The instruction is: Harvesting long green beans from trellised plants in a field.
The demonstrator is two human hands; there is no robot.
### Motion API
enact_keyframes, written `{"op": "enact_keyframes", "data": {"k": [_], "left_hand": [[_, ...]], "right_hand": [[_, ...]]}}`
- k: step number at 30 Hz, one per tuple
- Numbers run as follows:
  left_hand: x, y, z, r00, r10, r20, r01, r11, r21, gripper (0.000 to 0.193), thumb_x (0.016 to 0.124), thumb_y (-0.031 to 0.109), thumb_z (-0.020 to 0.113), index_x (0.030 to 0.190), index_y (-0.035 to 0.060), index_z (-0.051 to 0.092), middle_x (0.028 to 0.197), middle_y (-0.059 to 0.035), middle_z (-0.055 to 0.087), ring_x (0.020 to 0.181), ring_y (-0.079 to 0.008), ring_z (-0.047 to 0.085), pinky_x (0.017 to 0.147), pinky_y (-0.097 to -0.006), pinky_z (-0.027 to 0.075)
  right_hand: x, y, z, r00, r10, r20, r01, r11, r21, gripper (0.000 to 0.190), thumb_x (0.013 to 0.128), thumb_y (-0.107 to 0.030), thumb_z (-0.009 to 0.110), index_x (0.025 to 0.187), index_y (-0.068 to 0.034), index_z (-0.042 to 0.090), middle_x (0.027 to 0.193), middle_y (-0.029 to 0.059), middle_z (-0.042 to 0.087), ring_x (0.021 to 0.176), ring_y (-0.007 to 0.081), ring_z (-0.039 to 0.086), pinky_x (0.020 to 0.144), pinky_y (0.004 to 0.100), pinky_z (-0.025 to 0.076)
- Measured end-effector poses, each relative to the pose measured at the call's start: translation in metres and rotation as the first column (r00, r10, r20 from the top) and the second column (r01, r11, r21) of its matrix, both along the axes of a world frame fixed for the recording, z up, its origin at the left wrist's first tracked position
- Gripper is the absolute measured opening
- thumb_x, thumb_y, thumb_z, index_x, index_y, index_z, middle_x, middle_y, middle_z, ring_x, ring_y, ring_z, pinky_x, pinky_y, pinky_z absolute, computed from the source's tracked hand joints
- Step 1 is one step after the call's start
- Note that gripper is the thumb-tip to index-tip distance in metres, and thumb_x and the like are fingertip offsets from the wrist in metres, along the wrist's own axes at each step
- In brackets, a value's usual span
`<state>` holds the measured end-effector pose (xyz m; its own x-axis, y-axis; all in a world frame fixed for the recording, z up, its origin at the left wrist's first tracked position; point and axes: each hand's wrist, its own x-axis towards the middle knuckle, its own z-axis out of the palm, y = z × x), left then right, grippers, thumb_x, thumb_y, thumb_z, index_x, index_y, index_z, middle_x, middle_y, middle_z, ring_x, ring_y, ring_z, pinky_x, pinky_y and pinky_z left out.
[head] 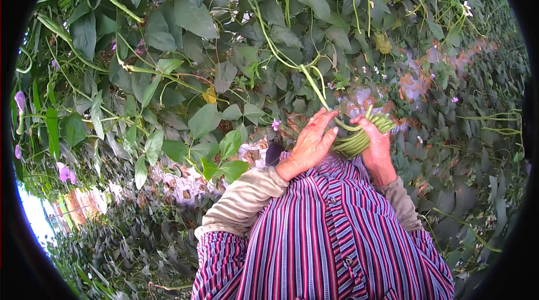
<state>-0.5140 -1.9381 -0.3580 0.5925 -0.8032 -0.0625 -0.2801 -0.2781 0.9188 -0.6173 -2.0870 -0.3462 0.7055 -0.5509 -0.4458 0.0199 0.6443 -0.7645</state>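
Observation:
My right hand [377,148] is closed around a thick bundle of long green bean pods [356,140] in front of my chest. To its left, my left hand [311,142] touches a long bean pod [315,85] that hangs from the vine and bends towards the bundle. The fingers partly hide this pod, so whether they grip it I cannot tell. The pod's upper end meets a green stem [269,41] among the leaves.
Dense bean foliage [193,17] rises before me, with more long pods [168,76] at the left and thin pods [368,5] at the upper right. Purple flowers [66,173] dot the vines. Bright ground with dry leaves [181,184] shows between the plants.

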Motion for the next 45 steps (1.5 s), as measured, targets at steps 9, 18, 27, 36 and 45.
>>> {"op": "enact_keyframes", "data": {"k": [9,18,27,36,45], "left_hand": [[0.031,0.178,-0.104,0.991,-0.106,0.082,0.015,0.696,0.718,0.038,0.085,0.026,0.050,0.116,0.0030,0.053,0.103,-0.0257,0.060,0.100,-0.0418,0.056,0.088,-0.0481,0.044],[0.017,0.233,-0.121,0.998,0.031,0.048,-0.057,0.653,0.755,0.032,0.081,0.026,0.051,0.100,0.0017,0.060,0.098,-0.0259,0.062,0.098,-0.0411,0.058,0.086,-0.0489,0.044],[-0.009,0.030,0.038,0.902,-0.084,0.422,0.090,0.996,0.006,0.034,0.074,0.008,0.059,0.106,-0.0028,0.054,0.094,-0.0190,0.058,0.090,-0.0352,0.058,0.078,-0.0420,0.048],[0.000,0.058,0.086,0.859,0.189,0.476,-0.127,0.979,-0.159,0.027,0.074,0.008,0.059,0.099,-0.0017,0.058,0.093,-0.0170,0.059,0.086,-0.0340,0.058,0.073,-0.0419,0.048],[-0.040,0.148,0.026,0.874,0.320,0.366,-0.353,0.935,0.024,0.014,0.069,0.011,0.058,0.075,-0.0017,0.054,0.070,-0.0184,0.058,0.066,-0.0363,0.060,0.060,-0.0449,0.048]], "right_hand": [[-0.104,-0.182,0.035,0.815,-0.304,0.494,0.226,0.951,0.213,0.012,0.088,-0.012,0.061,0.087,-0.006,0.051,0.080,0.0031,0.050,0.082,0.0177,0.049,0.081,0.0328,0.044],[-0.123,-0.226,0.042,0.881,-0.320,0.349,0.317,0.946,0.066,0.010,0.090,-0.008,0.058,0.096,-0.002,0.053,0.081,0.0042,0.048,0.080,0.0188,0.045,0.076,0.0308,0.042],[-0.007,-0.089,0.010,0.996,0.087,0.008,-0.085,0.983,-0.160,0.012,0.087,-0.012,0.061,0.094,-0.005,0.053,0.074,0.0034,0.050,0.069,0.0162,0.049,0.068,0.0300,0.044],[0.026,-0.038,0.028,0.963,0.268,0.023,-0.269,0.962,0.042,0.013,0.084,-0.015,0.065,0.085,-0.007,0.054,0.072,0.0032,0.052,0.070,0.0171,0.049,0.069,0.0301,0.043],[0.064,-0.060,0.054,0.971,0.224,-0.089,-0.237,0.818,-0.524,0.010,0.085,-0.009,0.063,0.087,-0.001,0.057,0.074,0.0059,0.057,0.065,0.0148,0.054,0.060,0.0310,0.046]]}}
